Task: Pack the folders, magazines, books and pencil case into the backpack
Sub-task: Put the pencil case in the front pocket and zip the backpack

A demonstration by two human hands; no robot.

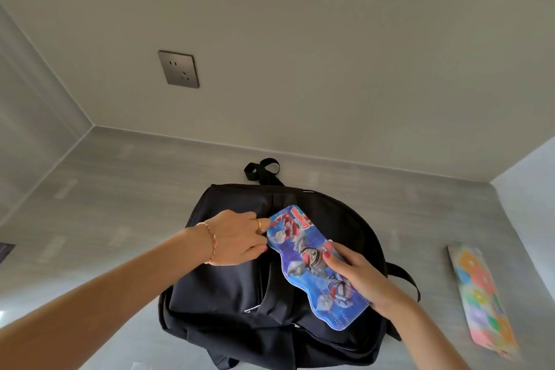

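1. My right hand (365, 279) pinches the blue pencil case (315, 264) by its near end, thumb on top, above the black backpack (228, 288).
2. My left hand (237, 237) grips the pocket's edge, fingers curled on the fabric – I'd pull it wider.
3. I'd slide the case in far end first – the colourful item (480, 288) on the counter (120, 189) waits.

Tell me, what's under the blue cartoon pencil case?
The black backpack lies under the pencil case, which the right hand holds. The left hand grips the backpack's fabric beside it. What's inside the bag is hidden.
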